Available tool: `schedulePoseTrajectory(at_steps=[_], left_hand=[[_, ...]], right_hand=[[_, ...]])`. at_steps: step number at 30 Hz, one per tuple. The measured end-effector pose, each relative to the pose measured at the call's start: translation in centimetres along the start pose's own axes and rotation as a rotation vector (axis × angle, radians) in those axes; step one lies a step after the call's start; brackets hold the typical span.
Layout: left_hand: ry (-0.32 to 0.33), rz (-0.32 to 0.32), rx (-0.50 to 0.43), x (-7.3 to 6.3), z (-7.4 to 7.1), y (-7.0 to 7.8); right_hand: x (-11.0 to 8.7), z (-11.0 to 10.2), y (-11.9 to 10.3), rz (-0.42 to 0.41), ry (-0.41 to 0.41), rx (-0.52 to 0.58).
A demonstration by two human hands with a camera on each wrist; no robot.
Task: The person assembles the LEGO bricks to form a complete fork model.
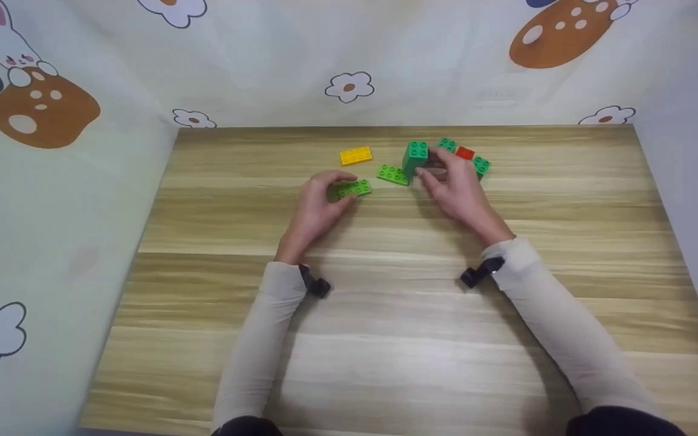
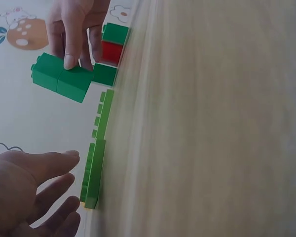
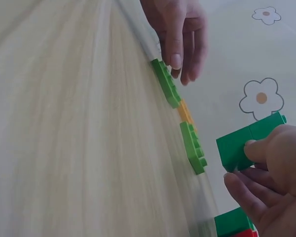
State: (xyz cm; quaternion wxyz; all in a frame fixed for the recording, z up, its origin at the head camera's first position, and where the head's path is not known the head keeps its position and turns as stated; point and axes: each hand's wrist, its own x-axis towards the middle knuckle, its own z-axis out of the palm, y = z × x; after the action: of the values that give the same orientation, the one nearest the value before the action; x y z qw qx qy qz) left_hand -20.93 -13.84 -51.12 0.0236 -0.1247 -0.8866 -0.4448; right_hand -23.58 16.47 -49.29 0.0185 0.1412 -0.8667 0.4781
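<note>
My right hand (image 1: 461,188) pinches a stack of two dark green building bricks (image 1: 415,160) between thumb and fingers. In the right wrist view the stack (image 3: 249,140) is tilted and raised above the table. Below it on the table lies a flat light green brick (image 1: 391,175). My left hand (image 1: 319,203) is around a second light green brick (image 1: 355,189), thumb and fingers spread apart on either side. In the left wrist view, this hand's fingertips stop just short of that light green brick (image 2: 92,175), and the hand holds nothing.
A flat yellow brick (image 1: 356,155) lies behind my left hand. Behind and beside my right hand sit a red brick (image 1: 465,152) and two dark green bricks, one at the back (image 1: 447,145) and one to the right (image 1: 481,165). A patterned cloth wall borders the wooden table (image 1: 385,290).
</note>
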Motion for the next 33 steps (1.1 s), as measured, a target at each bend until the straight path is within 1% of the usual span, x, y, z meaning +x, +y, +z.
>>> schedulePoseTrajectory(at_steps=[5,9,12,17,19,22,25,27,29,33], left_hand=[[-0.018,-0.017,-0.005,0.0,0.0,-0.5],[-0.024,-0.036,-0.014,-0.1,0.1,-0.7],[-0.025,-0.047,-0.019,-0.1,0.2,-0.8],[-0.022,-0.047,-0.013,-0.1,0.3,-0.9],[-0.022,-0.048,-0.009,-0.2,0.3,-0.9],[-0.023,-0.052,-0.004,-0.2,0.4,-0.8],[-0.024,-0.055,0.000,-0.1,0.3,-0.8],[-0.026,-0.054,-0.008,-0.1,0.3,-0.9],[-0.027,-0.053,-0.013,-0.1,0.3,-0.9],[-0.026,-0.048,-0.016,-0.1,0.2,-1.0]], right_hand=[[1.6,1.2,0.2,0.024,0.024,-0.013],[2.6,1.9,0.6,0.065,0.007,-0.033],[3.2,2.2,0.8,0.090,-0.009,-0.047],[3.6,2.5,1.0,0.110,-0.015,-0.058],[3.6,2.5,1.1,0.106,-0.017,-0.050],[3.3,2.4,1.3,0.104,-0.026,-0.009],[2.7,2.2,1.2,0.121,-0.031,0.039],[2.3,2.1,1.0,0.139,-0.037,0.050],[1.9,2.0,0.7,0.148,-0.051,0.034],[1.3,2.2,0.3,0.131,-0.087,-0.038]])
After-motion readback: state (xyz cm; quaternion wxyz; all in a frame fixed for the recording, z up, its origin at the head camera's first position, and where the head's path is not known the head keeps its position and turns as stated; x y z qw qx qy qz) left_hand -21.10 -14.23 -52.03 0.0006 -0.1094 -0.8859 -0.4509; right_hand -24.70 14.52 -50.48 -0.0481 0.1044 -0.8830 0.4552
